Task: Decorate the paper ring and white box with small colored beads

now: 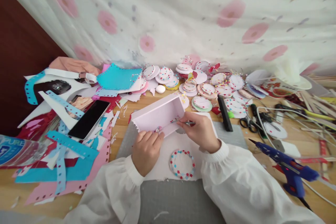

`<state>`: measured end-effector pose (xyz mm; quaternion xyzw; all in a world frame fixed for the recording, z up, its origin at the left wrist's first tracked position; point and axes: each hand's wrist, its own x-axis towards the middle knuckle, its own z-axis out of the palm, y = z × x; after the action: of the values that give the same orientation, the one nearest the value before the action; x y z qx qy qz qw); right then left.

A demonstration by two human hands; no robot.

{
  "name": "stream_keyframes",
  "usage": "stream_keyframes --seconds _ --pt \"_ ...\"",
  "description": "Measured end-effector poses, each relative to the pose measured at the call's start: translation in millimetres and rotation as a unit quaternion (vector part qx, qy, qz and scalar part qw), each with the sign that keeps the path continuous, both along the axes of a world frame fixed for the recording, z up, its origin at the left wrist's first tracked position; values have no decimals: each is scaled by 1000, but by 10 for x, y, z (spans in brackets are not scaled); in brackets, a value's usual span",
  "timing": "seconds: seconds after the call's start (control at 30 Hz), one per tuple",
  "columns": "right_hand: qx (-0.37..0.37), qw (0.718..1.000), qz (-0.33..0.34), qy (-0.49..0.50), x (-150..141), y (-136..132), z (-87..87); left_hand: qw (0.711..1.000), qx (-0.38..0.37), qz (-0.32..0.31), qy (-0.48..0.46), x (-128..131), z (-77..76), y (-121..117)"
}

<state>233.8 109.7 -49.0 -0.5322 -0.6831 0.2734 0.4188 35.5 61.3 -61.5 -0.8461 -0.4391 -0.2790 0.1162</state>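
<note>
My left hand (147, 152) is closed on the near edge of a shallow pale pink paper box (154, 113), tilted with its open side towards me. A few tiny pieces lie inside, by my left fingertips. My right hand (198, 129) pinches slim metal tweezers (190, 123) at the box's right end, their tips inside it. Below the hands a ring of red, blue and white stars and beads (171, 164) lies on a white sheet (160, 171), over a grey cutting mat (181, 203).
Several decorated paper discs (202, 103) crowd the back. On the left are a phone (89, 119), blue paper strips (72, 144) and a plastic bottle (21, 150). To the right lie a blue glue gun (286, 164), scissors (248, 125) and cables; a black bar (225, 113) stands behind my right hand.
</note>
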Motion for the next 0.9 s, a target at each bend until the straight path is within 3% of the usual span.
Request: stream_keyframes --seconds 0.13,0.23,0.43,0.6,0.77,0.9 --pt "45 990 -1 -137 -22 19 -24 1000 3 -3 -2 -2 2 1" --pt "55 987 -7 -149 -12 15 -28 1000 3 -5 -5 -6 2 3" --pt "24 999 -39 21 26 -1 92 1000 -2 -9 -8 -14 -6 4" --pt "-3 982 -84 169 141 -104 218 1000 -13 -2 -14 -31 -15 17" --pt "-48 943 -148 295 391 -342 26 999 -43 15 -14 -158 -14 183" --pt "-83 917 -179 348 474 -475 -181 998 -58 35 -8 -305 82 399"
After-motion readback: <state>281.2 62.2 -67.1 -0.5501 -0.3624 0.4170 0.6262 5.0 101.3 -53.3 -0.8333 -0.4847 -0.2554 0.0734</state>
